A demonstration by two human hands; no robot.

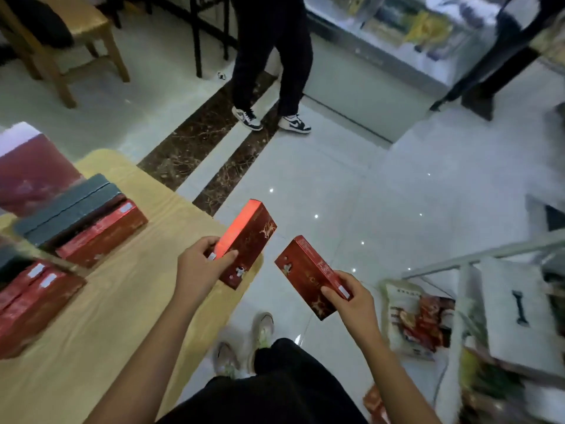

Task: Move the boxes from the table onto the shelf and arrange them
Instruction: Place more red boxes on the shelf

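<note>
My left hand [200, 264] grips a red box [249, 240] with a gold horse print, held over the table's right corner. My right hand [351, 301] grips a second red box [308, 275] of the same kind, held out over the floor. On the tan table [128, 301] at the left lie more red boxes [104, 234] under two dark grey boxes [70, 206], and another red stack [33, 298] nearer me. The shelf [477, 255] stands at the lower right, its metal rail showing, with packaged goods on it.
A person in dark trousers and black-and-white sneakers [272, 117] stands on the floor ahead. A wooden chair [70, 32] is at the far left, a glass display freezer [412, 35] at the far right. A large red box [30, 169] sits at the table's far end.
</note>
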